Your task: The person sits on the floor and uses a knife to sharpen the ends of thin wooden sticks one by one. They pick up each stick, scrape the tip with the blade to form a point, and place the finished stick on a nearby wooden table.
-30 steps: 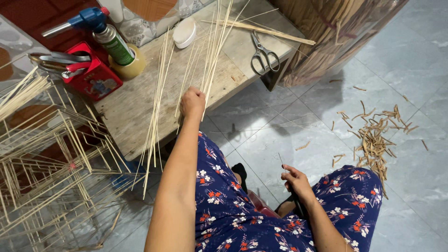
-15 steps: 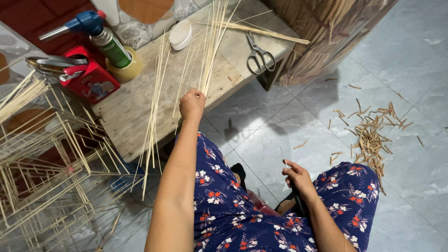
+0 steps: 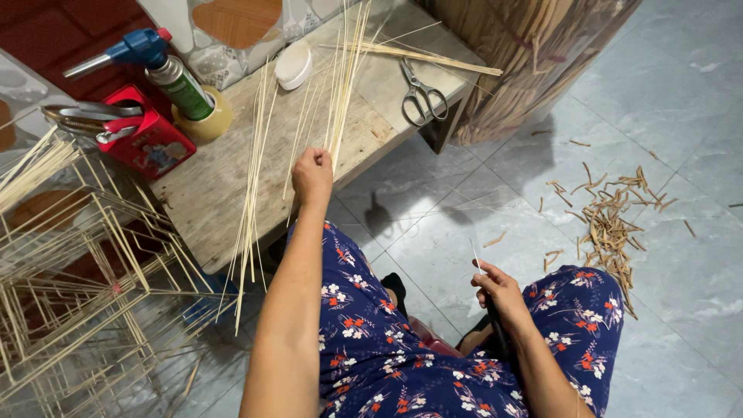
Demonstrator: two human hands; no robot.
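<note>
Left hand (image 3: 312,172) is closed around the near ends of a few thin bamboo sticks (image 3: 340,85), which fan away across the low wooden bench (image 3: 209,201) toward the wall. Grip is a pinch-fist at the bench's front edge, arm stretched forward. Right hand (image 3: 499,290) sits over the right knee, fingers curled on a dark-handled tool, likely a knife; its thin pale tip (image 3: 474,255) pokes up above the fingers, and the handle is mostly hidden.

More loose sticks (image 3: 251,178) lie on the bench left of the hand, their ends hanging over the front edge. Also on the bench: scissors (image 3: 422,93), a white round lid or tub (image 3: 294,64), a roll of tape (image 3: 203,124) with a gas torch can (image 3: 166,70) standing in it, and a red tin (image 3: 143,139) with pliers (image 3: 89,120) across the top. A stick lattice frame (image 3: 70,294) stands at far left. Bamboo shavings (image 3: 607,220) are scattered on the grey tile floor at right.

Step in hand, by my read: picking sticks off the bench while the knife waits. Next move would call for drawing the chosen sticks clear of the pile without dragging the neighbours off the edge, then bringing them toward the lap within reach of the blade.
</note>
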